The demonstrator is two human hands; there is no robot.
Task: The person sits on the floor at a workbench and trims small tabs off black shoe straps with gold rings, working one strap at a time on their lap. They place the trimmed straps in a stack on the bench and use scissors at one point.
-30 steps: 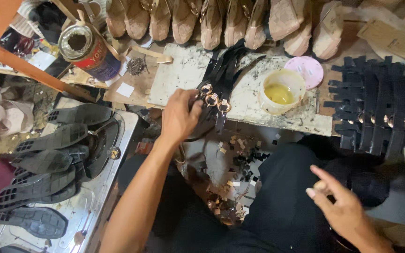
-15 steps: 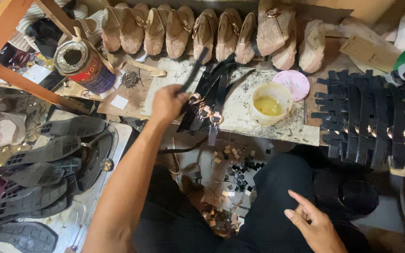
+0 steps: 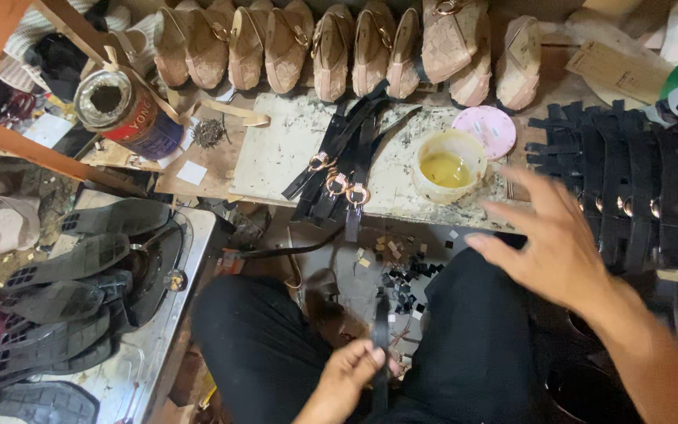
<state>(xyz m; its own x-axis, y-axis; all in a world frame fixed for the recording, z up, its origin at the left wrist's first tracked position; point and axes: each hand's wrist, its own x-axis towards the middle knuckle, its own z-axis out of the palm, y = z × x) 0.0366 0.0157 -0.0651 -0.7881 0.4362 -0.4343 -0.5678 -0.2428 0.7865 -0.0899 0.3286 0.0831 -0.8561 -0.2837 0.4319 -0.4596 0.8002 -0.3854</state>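
Low between my knees, my left hand (image 3: 347,378) pinches a thin black strap (image 3: 380,330) that stands upright. My right hand (image 3: 555,245) hovers open with fingers spread over my right thigh, just below the work board (image 3: 276,149). On that board lies a bundle of black straps with gold ring buckles (image 3: 339,169). Beside the bundle stands a small tub of yellow glue (image 3: 447,166), with its pink lid (image 3: 484,129) behind it.
Tan shoe uppers (image 3: 315,43) line the back of the bench. Black strapped pieces (image 3: 629,188) lie at the right. Black soles (image 3: 72,294) are stacked on a metal stove at the left. A tin can (image 3: 123,106) sits by a wooden frame (image 3: 9,137).
My left hand left the strap bundle on the board and came down to my lap with one black strap. My right hand rose from my right knee toward the board.
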